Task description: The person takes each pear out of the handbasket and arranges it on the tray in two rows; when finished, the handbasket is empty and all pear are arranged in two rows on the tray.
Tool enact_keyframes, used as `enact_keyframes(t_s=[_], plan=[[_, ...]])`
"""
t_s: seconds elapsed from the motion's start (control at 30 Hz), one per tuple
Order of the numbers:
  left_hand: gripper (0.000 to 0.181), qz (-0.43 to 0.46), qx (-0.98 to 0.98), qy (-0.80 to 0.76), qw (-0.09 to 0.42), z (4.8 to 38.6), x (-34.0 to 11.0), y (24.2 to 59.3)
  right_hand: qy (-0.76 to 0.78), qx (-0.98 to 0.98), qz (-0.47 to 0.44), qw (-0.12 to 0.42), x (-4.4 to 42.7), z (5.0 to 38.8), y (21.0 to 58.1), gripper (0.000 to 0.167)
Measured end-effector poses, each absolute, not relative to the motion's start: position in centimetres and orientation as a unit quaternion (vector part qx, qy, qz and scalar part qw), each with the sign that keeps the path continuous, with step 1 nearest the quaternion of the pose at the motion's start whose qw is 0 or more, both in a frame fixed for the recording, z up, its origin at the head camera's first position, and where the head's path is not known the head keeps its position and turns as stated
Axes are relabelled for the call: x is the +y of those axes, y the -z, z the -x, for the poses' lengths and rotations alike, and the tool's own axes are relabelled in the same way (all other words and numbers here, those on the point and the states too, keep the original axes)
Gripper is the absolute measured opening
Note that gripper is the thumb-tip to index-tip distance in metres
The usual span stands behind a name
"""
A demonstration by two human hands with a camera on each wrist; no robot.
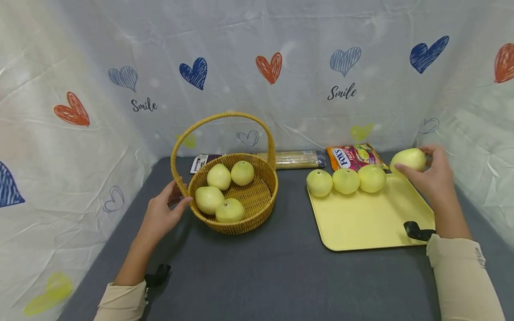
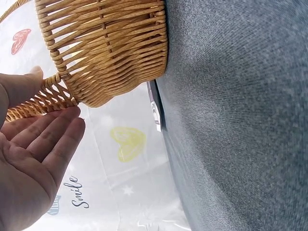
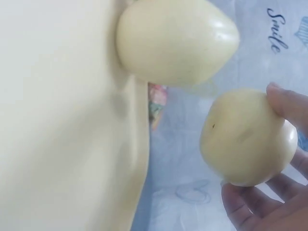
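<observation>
A wicker basket [image 1: 257, 223] with a tall arched handle stands left of centre, several pale green melons [image 1: 230, 210] inside it. My left hand [image 1: 162, 211] holds the foot of the handle [image 2: 43, 98], thumb on one side and fairly straight fingers on the other. At the right, my right hand [image 1: 435, 176] grips a single pale green melon [image 1: 409, 159] between thumb and fingers. In the right wrist view this melon [image 3: 245, 137] is apart from the tray. Three melons [image 1: 346, 181] sit in a row along the back edge of a yellow tray [image 1: 369, 227].
Behind the tray lies an orange and pink FOX'S candy bag [image 1: 355, 156]. A long clear pack [image 1: 297, 159] of thin pale sticks lies behind the basket, against the heart-printed curtain [image 1: 305, 111]. Grey cloth [image 1: 277, 276] covers the table.
</observation>
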State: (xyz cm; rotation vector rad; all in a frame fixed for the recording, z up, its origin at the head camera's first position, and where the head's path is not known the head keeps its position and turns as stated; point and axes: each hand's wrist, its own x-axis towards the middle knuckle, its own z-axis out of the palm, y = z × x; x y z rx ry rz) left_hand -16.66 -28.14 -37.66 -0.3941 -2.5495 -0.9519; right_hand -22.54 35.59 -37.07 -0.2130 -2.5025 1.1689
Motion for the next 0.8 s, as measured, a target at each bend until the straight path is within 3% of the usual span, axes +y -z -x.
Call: enact_keyframes(t_s=[0.4,0.8], plan=[[0.061,0.136,-0.911,0.335,0.195,16.7,-28.1,37.7,-0.324,-0.937,0.038,0.125,37.0,23.6,39.4,0.080],[0.061,0.135,-0.914,0.330,0.194,16.7,-28.2,37.8,-0.302,-0.942,0.007,0.147,36.7,24.1,40.2,0.073]])
